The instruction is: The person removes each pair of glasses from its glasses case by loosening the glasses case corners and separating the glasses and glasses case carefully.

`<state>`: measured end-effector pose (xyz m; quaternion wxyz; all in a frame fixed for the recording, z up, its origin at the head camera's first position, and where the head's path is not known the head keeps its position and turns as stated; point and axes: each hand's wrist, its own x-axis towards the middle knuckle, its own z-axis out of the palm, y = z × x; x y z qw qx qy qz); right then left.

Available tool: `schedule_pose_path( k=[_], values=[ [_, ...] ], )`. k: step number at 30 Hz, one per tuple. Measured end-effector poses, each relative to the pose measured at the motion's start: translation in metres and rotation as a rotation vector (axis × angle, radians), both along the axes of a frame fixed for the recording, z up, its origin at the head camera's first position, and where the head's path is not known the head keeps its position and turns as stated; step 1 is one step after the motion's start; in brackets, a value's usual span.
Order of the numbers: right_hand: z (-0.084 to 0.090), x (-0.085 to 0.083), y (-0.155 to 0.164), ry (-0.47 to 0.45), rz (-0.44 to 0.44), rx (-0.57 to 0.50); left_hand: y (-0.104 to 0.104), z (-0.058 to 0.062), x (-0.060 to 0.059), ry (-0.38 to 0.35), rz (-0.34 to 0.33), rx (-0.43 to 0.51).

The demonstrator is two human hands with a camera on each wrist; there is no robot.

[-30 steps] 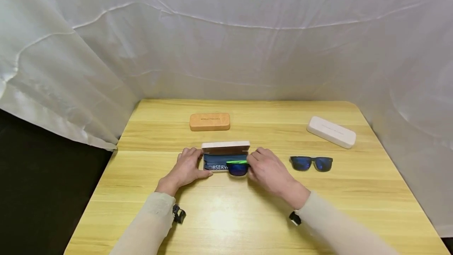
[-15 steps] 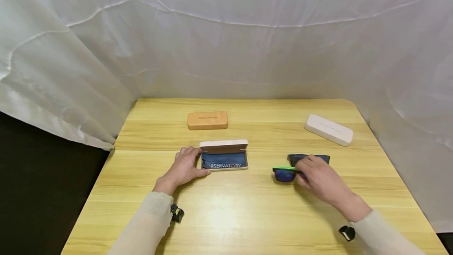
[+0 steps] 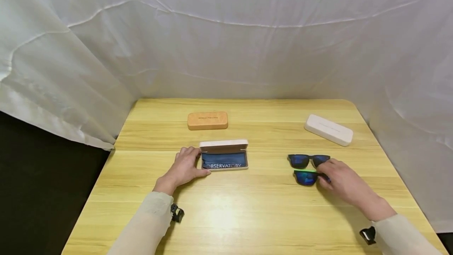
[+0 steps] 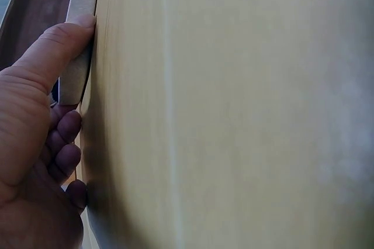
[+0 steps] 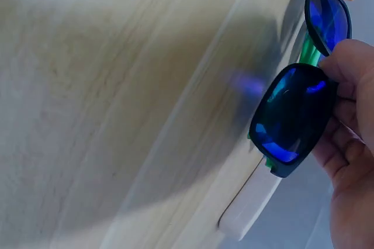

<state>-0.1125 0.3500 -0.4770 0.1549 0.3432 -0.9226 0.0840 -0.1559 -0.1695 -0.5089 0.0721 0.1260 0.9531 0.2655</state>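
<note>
Sunglasses with green arms pinched in my right hand, just beside the other pair; I'd set them flat while my left hand grips the open case.

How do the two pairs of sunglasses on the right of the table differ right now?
The green-armed sunglasses are pinched by the right hand; the black sunglasses lie untouched on the table. The green-armed sunglasses sit nearer the person, the black sunglasses just behind them. The first shows bright green arms, the second an all-dark frame. Both have dark frames and blue mirrored lenses.
</note>
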Motion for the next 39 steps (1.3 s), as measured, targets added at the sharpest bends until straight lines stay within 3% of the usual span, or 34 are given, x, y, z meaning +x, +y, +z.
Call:
schedule_pose_path(
  k=[18, 23, 32, 39],
  values=[
    [0.002, -0.003, -0.003, -0.075, -0.070, 0.053, 0.000, 0.001, 0.000, 0.003, 0.000, -0.011],
    [0.007, -0.004, -0.012, -0.042, -0.064, 0.039, 0.000, 0.000, 0.000, -0.005, 0.002, -0.008],
    [0.012, -0.024, -0.074, 0.011, -0.040, -0.089, 0.000, 0.000, 0.000, -0.009, 0.014, -0.001],
    [0.015, -0.042, -0.134, -0.082, -0.086, -0.168, 0.000, 0.003, 0.001, -0.015, 0.015, -0.001]
  ],
)
